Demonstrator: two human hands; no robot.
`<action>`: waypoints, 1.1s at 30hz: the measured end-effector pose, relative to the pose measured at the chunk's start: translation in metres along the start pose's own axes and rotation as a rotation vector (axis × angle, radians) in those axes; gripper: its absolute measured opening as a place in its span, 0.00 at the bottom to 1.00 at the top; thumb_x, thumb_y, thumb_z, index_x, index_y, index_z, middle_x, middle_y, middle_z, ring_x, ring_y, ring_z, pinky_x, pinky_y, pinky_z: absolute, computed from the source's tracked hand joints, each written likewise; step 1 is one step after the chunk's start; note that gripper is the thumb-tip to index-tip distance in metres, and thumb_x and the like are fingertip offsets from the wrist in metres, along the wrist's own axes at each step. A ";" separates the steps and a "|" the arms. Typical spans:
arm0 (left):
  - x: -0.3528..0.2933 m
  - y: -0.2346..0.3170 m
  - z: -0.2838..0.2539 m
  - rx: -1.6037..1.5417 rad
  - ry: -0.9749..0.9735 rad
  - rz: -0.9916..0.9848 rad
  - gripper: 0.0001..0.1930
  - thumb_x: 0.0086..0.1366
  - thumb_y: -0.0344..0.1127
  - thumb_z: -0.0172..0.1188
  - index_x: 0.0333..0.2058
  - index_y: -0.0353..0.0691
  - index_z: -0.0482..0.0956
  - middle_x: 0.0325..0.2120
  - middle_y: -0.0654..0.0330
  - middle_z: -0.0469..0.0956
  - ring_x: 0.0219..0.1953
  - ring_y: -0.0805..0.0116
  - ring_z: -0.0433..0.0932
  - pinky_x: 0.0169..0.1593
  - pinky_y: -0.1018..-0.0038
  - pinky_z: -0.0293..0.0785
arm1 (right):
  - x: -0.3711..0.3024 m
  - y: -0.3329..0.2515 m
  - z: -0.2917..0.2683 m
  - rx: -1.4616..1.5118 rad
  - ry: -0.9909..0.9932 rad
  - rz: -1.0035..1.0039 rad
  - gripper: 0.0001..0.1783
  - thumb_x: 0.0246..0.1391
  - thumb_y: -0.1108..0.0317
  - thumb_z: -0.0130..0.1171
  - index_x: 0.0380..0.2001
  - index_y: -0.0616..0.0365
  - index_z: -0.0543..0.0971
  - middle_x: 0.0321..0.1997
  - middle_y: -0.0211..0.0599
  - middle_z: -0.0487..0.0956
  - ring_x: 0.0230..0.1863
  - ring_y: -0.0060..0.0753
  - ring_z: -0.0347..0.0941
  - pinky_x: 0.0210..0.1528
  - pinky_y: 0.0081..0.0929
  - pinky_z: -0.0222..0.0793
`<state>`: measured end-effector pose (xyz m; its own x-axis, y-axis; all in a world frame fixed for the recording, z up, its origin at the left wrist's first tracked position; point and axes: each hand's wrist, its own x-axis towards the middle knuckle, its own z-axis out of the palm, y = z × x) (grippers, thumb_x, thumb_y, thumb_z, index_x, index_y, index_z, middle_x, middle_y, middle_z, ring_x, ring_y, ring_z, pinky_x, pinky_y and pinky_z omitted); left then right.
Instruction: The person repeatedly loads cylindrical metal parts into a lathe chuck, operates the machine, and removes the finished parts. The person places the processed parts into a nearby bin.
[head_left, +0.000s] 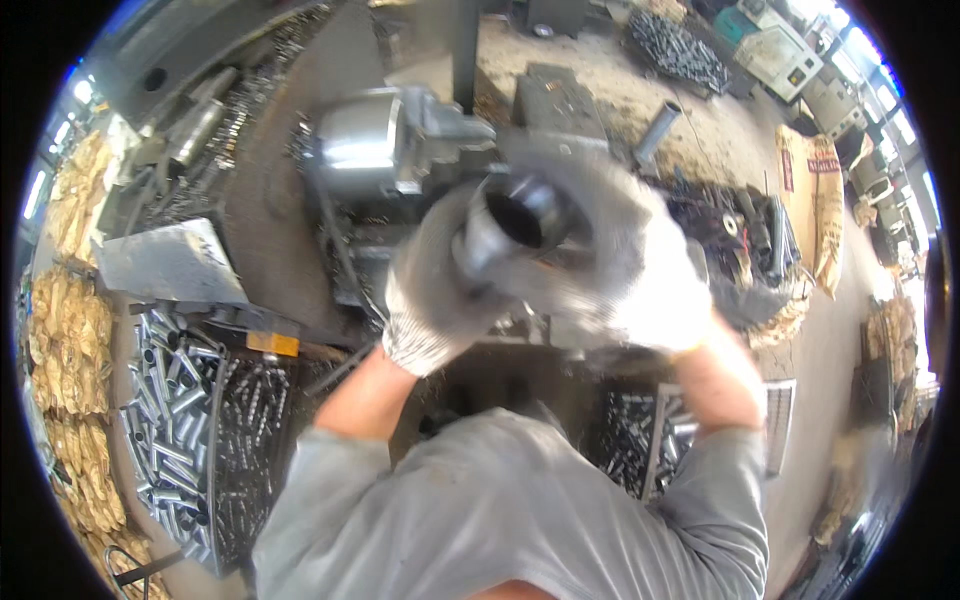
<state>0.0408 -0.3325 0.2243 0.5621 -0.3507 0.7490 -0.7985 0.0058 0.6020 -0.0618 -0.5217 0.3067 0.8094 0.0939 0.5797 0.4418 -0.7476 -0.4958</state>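
Both my hands, in whitish knit gloves with grey-stained palms, are raised close together over the machine. Between them is a short, wide metal tube (486, 238), its dark open end tilted up toward me. My left hand (435, 285) is closed round the tube's left side. My right hand (635, 265) curls about its right side, smeared by motion, with its fingertips hard to make out. Just beyond my left hand sits a shiny cylindrical lathe chuck (360, 145), with stepped metal parts on its right face.
At the lower left stands a bin of cut metal tubes (170, 430), beside dark metal shavings (250, 420). A bent metal sheet (172, 262) lies above them. Tools and oily parts (735, 225) crowd the right; an upright pipe (657, 130) and a paper sack (812, 205) stand beyond.
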 end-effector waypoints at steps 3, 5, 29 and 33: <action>-0.062 -0.035 -0.029 -0.540 0.056 -0.908 0.20 0.70 0.34 0.66 0.58 0.36 0.77 0.46 0.55 0.85 0.44 0.63 0.86 0.49 0.64 0.85 | -0.052 0.031 0.106 0.062 -0.116 0.418 0.35 0.58 0.53 0.71 0.63 0.63 0.76 0.53 0.56 0.84 0.51 0.60 0.85 0.54 0.45 0.82; -0.100 -0.064 -0.039 -1.014 0.097 -1.149 0.16 0.76 0.44 0.61 0.52 0.38 0.80 0.39 0.54 0.86 0.37 0.60 0.87 0.43 0.63 0.86 | -0.088 0.049 0.171 -0.456 -0.528 0.754 0.35 0.56 0.50 0.69 0.61 0.61 0.76 0.50 0.58 0.85 0.47 0.59 0.86 0.47 0.50 0.83; -0.088 -0.117 -0.055 -0.718 0.024 -0.818 0.33 0.72 0.48 0.67 0.66 0.31 0.72 0.58 0.49 0.81 0.63 0.57 0.79 0.72 0.60 0.69 | 0.119 0.103 -0.008 -0.611 -0.417 0.130 0.41 0.46 0.60 0.72 0.64 0.63 0.71 0.51 0.59 0.83 0.44 0.57 0.86 0.46 0.45 0.86; -0.202 -0.138 -0.068 -0.476 0.154 -1.155 0.28 0.71 0.40 0.67 0.63 0.30 0.75 0.52 0.52 0.85 0.54 0.61 0.84 0.61 0.65 0.78 | 0.151 0.200 0.000 -1.093 -0.733 -0.044 0.28 0.51 0.57 0.72 0.53 0.60 0.82 0.43 0.53 0.86 0.44 0.54 0.86 0.46 0.49 0.83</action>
<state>0.0525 -0.1988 0.0088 0.9244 -0.2641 -0.2751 0.3137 0.1166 0.9423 0.1492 -0.6568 0.2950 0.9761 0.2051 -0.0725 0.2139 -0.8448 0.4905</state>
